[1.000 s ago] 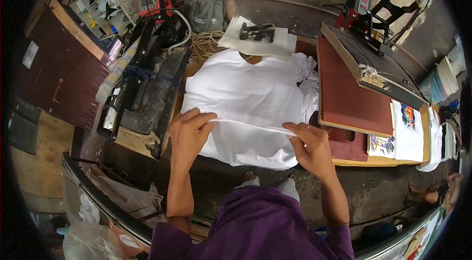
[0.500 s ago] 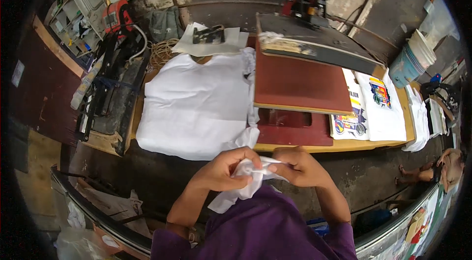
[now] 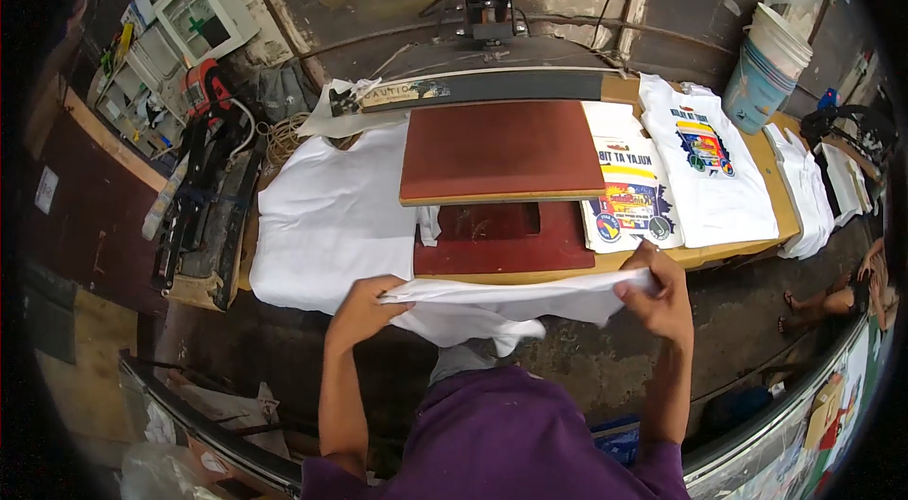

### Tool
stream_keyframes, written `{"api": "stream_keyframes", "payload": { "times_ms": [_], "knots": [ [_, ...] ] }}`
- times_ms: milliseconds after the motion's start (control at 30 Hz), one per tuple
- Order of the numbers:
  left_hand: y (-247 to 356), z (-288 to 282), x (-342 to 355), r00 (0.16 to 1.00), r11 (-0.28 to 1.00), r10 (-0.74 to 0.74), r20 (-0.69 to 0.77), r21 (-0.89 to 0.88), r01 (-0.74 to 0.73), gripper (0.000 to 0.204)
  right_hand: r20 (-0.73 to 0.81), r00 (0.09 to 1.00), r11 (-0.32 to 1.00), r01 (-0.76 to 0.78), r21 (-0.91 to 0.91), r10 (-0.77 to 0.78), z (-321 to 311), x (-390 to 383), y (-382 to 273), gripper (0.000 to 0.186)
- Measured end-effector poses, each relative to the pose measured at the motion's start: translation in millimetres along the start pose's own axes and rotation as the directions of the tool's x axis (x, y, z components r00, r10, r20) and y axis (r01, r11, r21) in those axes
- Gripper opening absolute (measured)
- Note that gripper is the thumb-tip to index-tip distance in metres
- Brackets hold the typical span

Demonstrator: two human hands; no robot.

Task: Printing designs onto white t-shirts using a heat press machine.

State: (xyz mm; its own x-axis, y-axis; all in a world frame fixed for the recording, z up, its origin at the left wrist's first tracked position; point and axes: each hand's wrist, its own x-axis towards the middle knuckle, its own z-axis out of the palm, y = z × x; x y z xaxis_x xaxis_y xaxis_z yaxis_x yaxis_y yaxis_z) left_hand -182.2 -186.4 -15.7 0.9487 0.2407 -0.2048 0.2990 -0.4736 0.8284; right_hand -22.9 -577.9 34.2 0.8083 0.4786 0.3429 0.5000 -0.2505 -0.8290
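Note:
A white cloth garment, seemingly a shirt (image 3: 511, 299), is stretched sideways between my hands in front of the table edge. My left hand (image 3: 367, 311) pinches one end, and my right hand (image 3: 654, 295) grips the other. The lower part of the garment hangs in loose folds. Just beyond it is a heat press with a flat red-brown platen (image 3: 501, 152) over a dark red base board (image 3: 558, 256). To the left lies a pile of plain white shirts (image 3: 326, 230). Printed sheets with a colourful design (image 3: 629, 202) lie right of the platen, next to a white printed shirt (image 3: 728, 202).
A second black press-like machine (image 3: 203, 202) stands at the far left, by coiled rope (image 3: 282, 136). Stacked buckets (image 3: 766, 70) stand at the back right. Folded white shirts (image 3: 804, 188) lie near the table's right end. Another person's legs (image 3: 818, 303) show at far right.
My hands have moved apart, opening the bunched white garment into a wide stretched strip. The view has shifted toward the right, so the press now sits nearer the middle.

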Motion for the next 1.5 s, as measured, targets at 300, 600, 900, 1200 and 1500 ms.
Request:
{"api": "stream_keyframes", "payload": {
  "times_ms": [300, 600, 900, 1200, 1500],
  "knots": [
    [-11.0, -46.8, -21.8, 0.979, 0.975, 0.112, -0.171, -0.17, -0.141, 0.019, -0.233, 0.959, 0.947, -0.084, 0.309, 0.161, -43.3, -7.7, 92.8, 0.017],
    [-27.2, -100.7, 132.9, 0.965, 0.626, -0.042, -0.258, -0.76, -0.176, 0.032, -0.217, 0.856, 0.698, -0.209, 0.685, 0.469, -50.4, 145.1, 137.4, 0.031],
    [-114.8, -42.5, 169.8, 0.992, 0.486, -0.124, -0.014, -0.873, 0.048, 0.014, 0.16, 0.785, 0.59, -0.568, 0.575, 0.599, -7.0, 122.8, 210.9, 0.026],
    [-70.9, -27.5, 34.4, 0.989, 0.53, 0.074, -0.131, -0.834, -0.15, 0.066, -0.17, 0.879, 0.711, -0.233, 0.664, 0.446, -10.9, 31.2, 133.8, 0.043],
    [-63.2, -32.4, 10.2, 0.966, 0.552, 0.067, -0.248, -0.798, -0.243, 0.029, -0.077, 0.9, 0.688, -0.271, 0.673, 0.43, -48.6, 22.4, 95.1, 0.017]
  ]
}}
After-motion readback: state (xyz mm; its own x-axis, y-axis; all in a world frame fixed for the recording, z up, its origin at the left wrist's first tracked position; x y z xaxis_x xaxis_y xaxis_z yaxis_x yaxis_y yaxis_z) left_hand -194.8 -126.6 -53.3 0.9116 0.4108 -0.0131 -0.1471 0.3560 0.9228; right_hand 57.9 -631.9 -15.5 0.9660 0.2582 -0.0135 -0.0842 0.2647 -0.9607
